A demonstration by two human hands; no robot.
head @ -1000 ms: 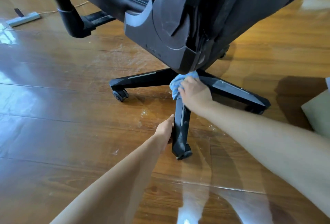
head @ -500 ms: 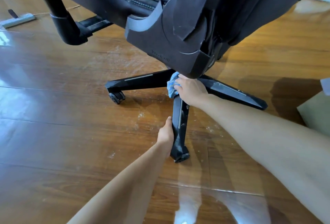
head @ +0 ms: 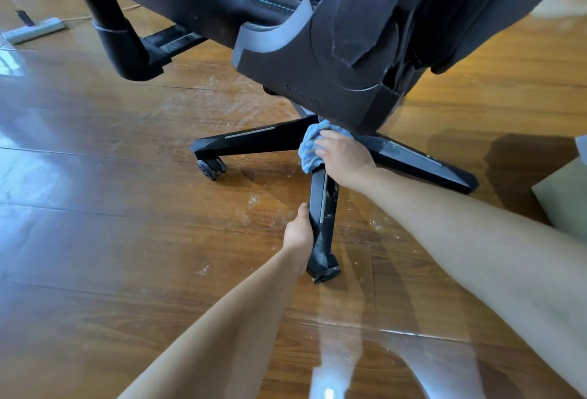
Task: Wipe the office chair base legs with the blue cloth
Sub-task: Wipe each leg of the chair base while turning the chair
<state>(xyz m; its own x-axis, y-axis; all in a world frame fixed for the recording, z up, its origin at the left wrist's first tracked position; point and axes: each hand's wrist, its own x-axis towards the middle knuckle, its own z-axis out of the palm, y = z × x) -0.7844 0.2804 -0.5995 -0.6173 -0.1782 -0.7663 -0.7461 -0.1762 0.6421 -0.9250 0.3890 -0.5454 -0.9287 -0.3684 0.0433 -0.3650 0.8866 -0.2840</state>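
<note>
Since the earlier frame, the left hand (head: 298,233) has slid up the near leg (head: 322,223) of the chair base and now wraps it from the left side, its grip clenched on the black plastic just above the foot end. The right hand (head: 344,157) has pushed closer to the hub, its grip closed on the blue cloth (head: 309,147), which is bunched and pressed onto the top of the same leg where it meets the centre. Part of the cloth is hidden under the palm. From the hub, a left leg (head: 247,141) runs out to a caster (head: 210,168), and a right leg (head: 422,163) runs out toward the right, partly crossed by the right forearm. Directly above the hub hangs the dark seat (head: 317,58), whose rear corner overhangs the cloth and hides the column. An armrest post (head: 120,39) stands to the left. White dust specks lie scattered on the glossy wooden floor (head: 95,208) around the base. A grey flat object (head: 35,29) lies far left, and a pale box (head: 565,201) sits at the right edge.
</note>
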